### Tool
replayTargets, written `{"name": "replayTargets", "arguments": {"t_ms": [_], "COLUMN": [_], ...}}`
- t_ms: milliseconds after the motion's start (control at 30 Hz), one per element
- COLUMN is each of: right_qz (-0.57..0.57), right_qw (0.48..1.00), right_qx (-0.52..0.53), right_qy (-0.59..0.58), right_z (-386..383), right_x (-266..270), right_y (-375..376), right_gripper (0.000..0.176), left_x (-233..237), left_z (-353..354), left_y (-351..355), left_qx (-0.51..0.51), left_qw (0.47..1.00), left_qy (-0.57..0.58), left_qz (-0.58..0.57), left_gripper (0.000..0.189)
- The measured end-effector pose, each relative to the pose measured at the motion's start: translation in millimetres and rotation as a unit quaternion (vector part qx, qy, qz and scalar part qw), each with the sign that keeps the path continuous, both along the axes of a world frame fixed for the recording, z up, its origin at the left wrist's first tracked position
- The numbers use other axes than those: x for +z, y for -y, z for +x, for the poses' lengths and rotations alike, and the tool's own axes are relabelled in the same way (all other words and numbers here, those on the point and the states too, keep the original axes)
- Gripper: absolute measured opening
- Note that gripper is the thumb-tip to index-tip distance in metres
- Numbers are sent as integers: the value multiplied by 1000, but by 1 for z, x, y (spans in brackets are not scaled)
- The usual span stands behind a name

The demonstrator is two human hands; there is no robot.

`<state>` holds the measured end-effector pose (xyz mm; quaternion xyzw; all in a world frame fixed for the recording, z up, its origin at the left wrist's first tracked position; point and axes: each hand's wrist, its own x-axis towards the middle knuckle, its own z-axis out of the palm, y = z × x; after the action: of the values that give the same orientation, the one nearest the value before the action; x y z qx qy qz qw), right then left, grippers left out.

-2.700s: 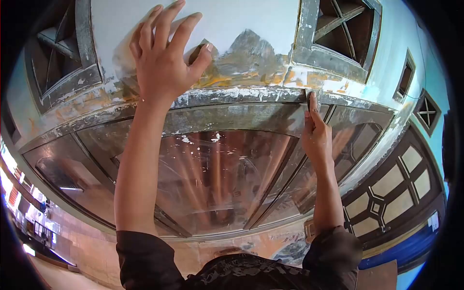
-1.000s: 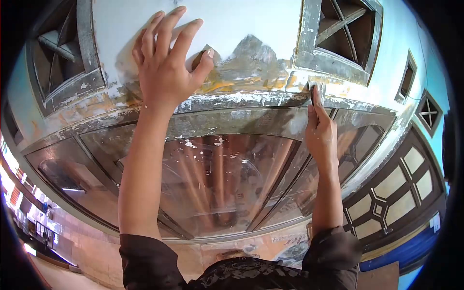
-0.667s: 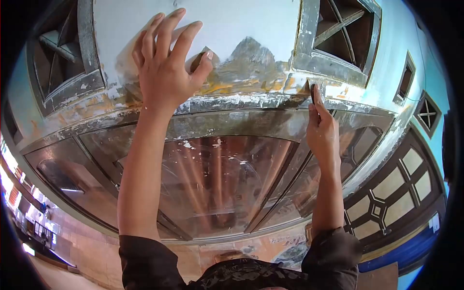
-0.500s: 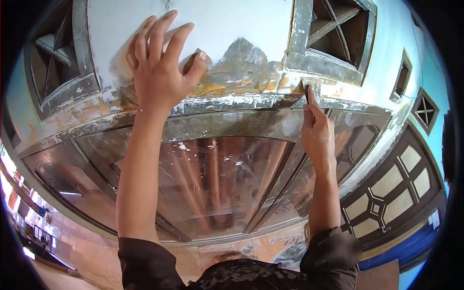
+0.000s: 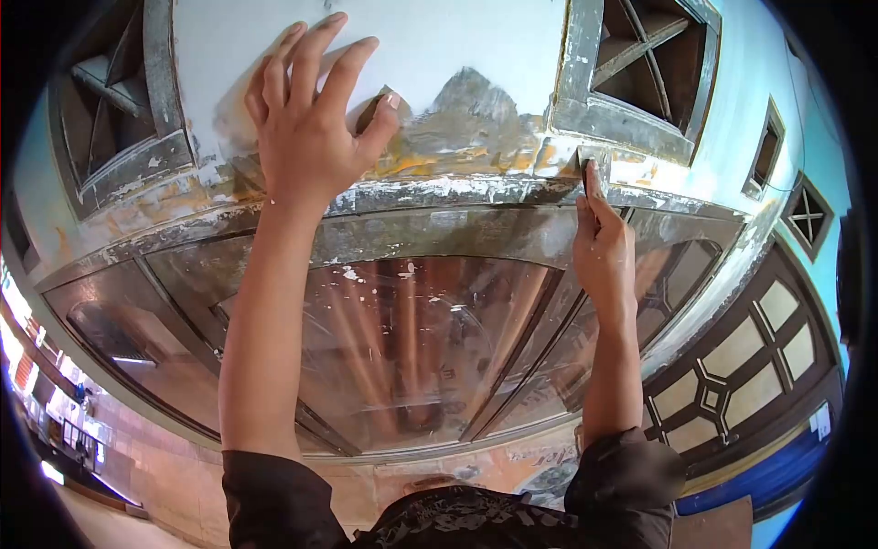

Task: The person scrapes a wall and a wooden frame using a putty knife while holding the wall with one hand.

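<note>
My left hand leans on the white wall, its fingers spread and nothing in its grasp. A bare grey-brown patch of stripped wall lies right of its thumb. My right hand is closed on a scraper, a thin dark blade with the index finger stretched along it. The scraper's tip touches the flaking ledge below the right vent. Its handle is hidden inside the hand.
A lattice vent is at upper right, another at upper left. Beneath the peeling wooden beam is a glass window with curtains behind it. A panelled door stands at right.
The view has shifted slightly, so the wall and both hands sit a little further right. Both hands keep nearly the same pose, and the scraper stays at the same stretch of ledge.
</note>
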<state>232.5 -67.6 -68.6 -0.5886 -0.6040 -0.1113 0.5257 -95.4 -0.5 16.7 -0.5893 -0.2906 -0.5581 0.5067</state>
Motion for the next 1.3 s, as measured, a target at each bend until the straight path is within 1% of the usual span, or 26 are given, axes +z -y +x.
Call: {"name": "replayTargets", "arguments": {"t_ms": [67,167,300,467,567,600,633,667,733,767,833,867,933,967,1100,1167,1200,1267,1300], "right_qz": [36,26,19,13,36,40,45,46,-16,-18,63,65,29,-4,13,-28,-32,17,17], "right_qw": [999,999,1000,1000,999,999,998,998,1000,1000,996,996,998,999,999,999,999,998,998], "right_qx": [25,29,11,7,14,20,25,26,-3,-1,56,58,53,44,28,40,37,52,52], "right_qy": [5,-17,2,7,0,9,19,20,10,10,7,7,-1,21,32,-11,-13,-6,-5], "right_z": [2,0,-5,-3,-4,0,1,2,-3,0,7,8,8,16,6,0,-1,0,4], "right_x": [-2,-4,2,3,-3,-7,-9,-7,1,-3,-12,-15,-26,-34,-31,-19,-20,-22,-26], "right_y": [-5,-1,0,3,-1,-3,-4,-5,-3,-5,-13,-11,-1,-2,2,4,3,0,-2], "right_gripper": [24,24,25,28,28,32,43,43,43,43,42,42,41,42,45,42,42,41,41], "left_x": [0,1,0,1,1,1,1,2,3,2,1,2,1,1,0,1,1,1,1], "left_z": [0,-1,-2,-3,-2,-3,-2,-3,-3,-4,-4,-4,-6,-7,-4,-3,-2,-2,-2], "left_y": [2,-2,3,3,4,5,6,6,6,6,7,7,4,4,7,7,6,5,6], "left_qx": [5,1,11,15,7,8,24,40,42,43,42,36,31,31,37,38,38,40,41], "left_qw": [1000,1000,1000,1000,1000,1000,999,999,999,999,999,999,999,999,999,999,999,999,999], "left_qy": [8,-1,-8,-20,-20,-20,-17,-13,-16,-20,-19,-19,-15,-18,-9,-9,-11,-11,-11], "left_qz": [-6,16,-14,-2,-3,-4,-18,-33,-26,-22,-28,-32,-27,-27,-37,-31,-25,-26,-25], "left_gripper": [46,46,48,48,49,49,48,50,49,49,49,49,49,49,49,49,49,49,49]}}
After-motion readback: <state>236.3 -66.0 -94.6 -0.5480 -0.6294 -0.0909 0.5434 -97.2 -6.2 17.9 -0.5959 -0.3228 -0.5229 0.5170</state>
